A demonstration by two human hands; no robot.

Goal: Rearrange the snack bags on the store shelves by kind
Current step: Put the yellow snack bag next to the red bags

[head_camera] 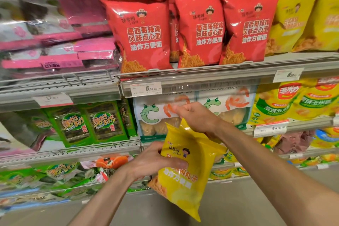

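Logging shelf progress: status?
Left hand and right hand both grip yellow bag. Off shelf, below red bags. Nothing blocking.

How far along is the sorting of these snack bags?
Partway, it seems. The red bags already stand together on the upper shelf. In hand: a yellow bag, held by the left hand and right hand. Left: shelving it, probably with the yellow bags at upper right.

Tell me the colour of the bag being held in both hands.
Yellow bag, with orange snacks printed low; seen in the head view.
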